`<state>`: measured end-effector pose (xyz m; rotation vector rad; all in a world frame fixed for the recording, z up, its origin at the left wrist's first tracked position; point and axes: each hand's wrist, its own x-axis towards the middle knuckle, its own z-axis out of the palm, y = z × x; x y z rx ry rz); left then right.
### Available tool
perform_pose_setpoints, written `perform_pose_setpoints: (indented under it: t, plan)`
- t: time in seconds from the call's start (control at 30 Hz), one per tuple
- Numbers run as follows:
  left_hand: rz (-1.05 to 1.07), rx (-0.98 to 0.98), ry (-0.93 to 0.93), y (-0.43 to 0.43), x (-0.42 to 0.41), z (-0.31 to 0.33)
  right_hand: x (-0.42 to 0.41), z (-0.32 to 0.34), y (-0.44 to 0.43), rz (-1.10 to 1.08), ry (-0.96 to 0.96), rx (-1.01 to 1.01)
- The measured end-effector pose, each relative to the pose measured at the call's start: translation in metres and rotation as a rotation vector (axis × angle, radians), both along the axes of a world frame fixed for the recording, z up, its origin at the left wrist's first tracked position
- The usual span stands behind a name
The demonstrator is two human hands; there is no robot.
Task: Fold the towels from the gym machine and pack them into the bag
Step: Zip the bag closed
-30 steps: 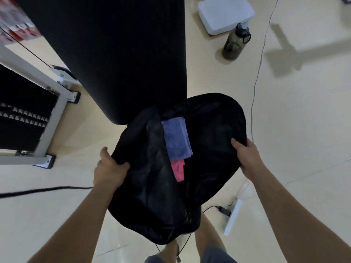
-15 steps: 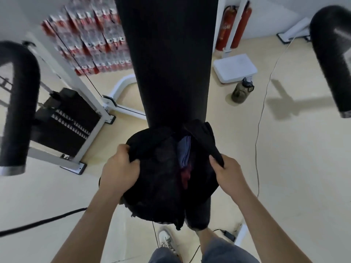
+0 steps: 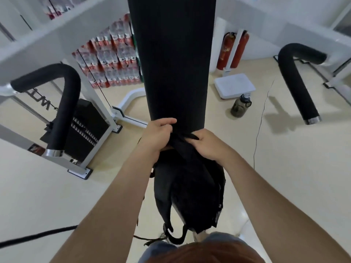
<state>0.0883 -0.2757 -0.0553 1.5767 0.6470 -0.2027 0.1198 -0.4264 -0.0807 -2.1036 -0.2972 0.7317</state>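
You bunched the bag [image 3: 188,186] shut at frame centre, left hand [image 3: 157,135] and right hand [image 3: 207,145] clenched on its mouth, hiding the towels, so packing looked finished.

Cream floor [image 3: 284,177], white walls [image 3: 275,25], stacked bottle packs [image 3: 110,59], fire extinguishers [image 3: 227,51]

Black bag [image 3: 188,196]: soft matt cloth, creased and bunched at the top, with mesh along one side. Tall black pad [image 3: 171,59]: matt, finely ribbed covering. Curved handles [image 3: 66,103]: matt black foam with shiny metal end collars. Machine frame [image 3: 98,95]: smooth white painted metal. Floor [image 3: 284,177]: smooth, pale, faintly glossy. Water bottle [image 3: 239,107]: dark translucent plastic. Fire extinguishers [image 3: 235,50]: glossy red metal.
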Motion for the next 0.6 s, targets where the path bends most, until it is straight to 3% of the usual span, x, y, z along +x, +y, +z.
perform_pose_setpoints:
  t: [0.13,0.27,0.33,0.43,0.6]
  plan:
    - [-0.057,-0.074,0.114,-0.022,0.001,-0.028,0.004,-0.025,-0.025,-0.101,0.049,-0.033]
    - [-0.397,-0.139,0.177,-0.026,0.011,-0.025,0.013,-0.029,-0.043,-0.158,0.105,-0.012]
    - [-0.682,0.104,0.216,-0.024,0.019,-0.021,0.015,-0.031,-0.047,-0.147,0.129,-0.012]
    - [-1.01,0.678,0.189,-0.032,0.023,-0.021,0.019,-0.033,-0.046,-0.126,0.141,0.013]
    - [-0.832,1.3,-0.176,-0.038,0.023,-0.031,0.029,-0.029,-0.043,-0.071,0.166,0.091]
